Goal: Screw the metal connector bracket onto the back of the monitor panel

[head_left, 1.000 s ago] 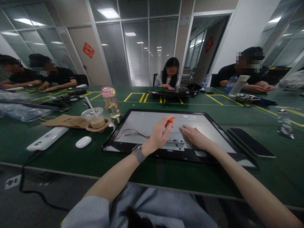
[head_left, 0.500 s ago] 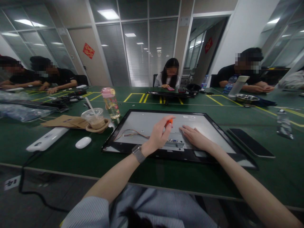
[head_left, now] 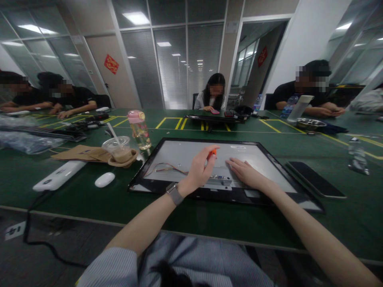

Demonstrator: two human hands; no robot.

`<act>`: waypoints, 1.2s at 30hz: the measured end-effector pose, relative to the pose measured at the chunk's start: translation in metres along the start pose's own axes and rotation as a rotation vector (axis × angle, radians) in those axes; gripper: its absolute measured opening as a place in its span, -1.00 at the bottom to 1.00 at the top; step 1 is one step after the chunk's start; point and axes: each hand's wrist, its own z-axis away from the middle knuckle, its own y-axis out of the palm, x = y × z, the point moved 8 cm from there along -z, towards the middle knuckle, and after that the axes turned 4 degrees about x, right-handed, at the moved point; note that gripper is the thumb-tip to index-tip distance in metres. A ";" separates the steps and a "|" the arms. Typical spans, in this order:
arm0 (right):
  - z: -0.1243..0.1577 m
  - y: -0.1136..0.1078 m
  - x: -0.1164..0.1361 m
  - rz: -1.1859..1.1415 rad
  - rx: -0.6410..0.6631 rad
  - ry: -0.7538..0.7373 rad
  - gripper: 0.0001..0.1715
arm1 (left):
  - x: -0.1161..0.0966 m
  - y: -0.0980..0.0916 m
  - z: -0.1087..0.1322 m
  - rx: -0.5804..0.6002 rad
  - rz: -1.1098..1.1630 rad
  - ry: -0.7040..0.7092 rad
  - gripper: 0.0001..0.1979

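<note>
A display panel [head_left: 197, 149] with a black frame lies with its grey metal back up on the green table. Over its middle, my left hand [head_left: 200, 167] is closed around an orange handle [head_left: 213, 152], like a screwdriver's; its lower part is hidden by the fingers. Just under that hand is a metal bracket with ports [head_left: 220, 181]. Thin coloured wires [head_left: 167, 167] run along the metal to the left of it. My right hand [head_left: 245, 171] rests flat on the panel, right of the bracket, fingers stretched out and holding nothing.
Left of the panel are a white mouse [head_left: 105, 179], a white power strip [head_left: 60, 175], an iced drink cup [head_left: 118, 148] in a carrier and a pink-lidded bottle [head_left: 139, 129]. A black phone-like slab [head_left: 315, 179] lies to the right. Several people sit across the table.
</note>
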 end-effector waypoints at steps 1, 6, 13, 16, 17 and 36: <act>0.000 0.000 0.000 -0.001 -0.003 -0.007 -0.34 | -0.002 -0.002 0.000 -0.020 -0.022 0.017 -0.70; -0.002 0.002 -0.002 0.004 0.004 0.004 -0.34 | -0.005 -0.008 -0.002 -0.089 -0.058 0.048 -0.74; -0.001 0.001 -0.002 -0.004 0.016 0.008 -0.34 | -0.003 -0.008 -0.004 -0.097 -0.097 0.046 -0.77; 0.000 0.001 -0.001 -0.012 0.021 0.012 -0.34 | -0.004 -0.010 -0.004 -0.122 -0.109 0.072 -0.82; 0.000 0.001 -0.001 -0.014 0.022 0.015 -0.34 | -0.004 -0.011 -0.004 -0.132 -0.110 0.080 -0.83; -0.002 0.003 -0.006 -0.013 0.010 0.008 -0.34 | -0.007 -0.018 -0.004 -0.192 -0.155 0.076 -0.75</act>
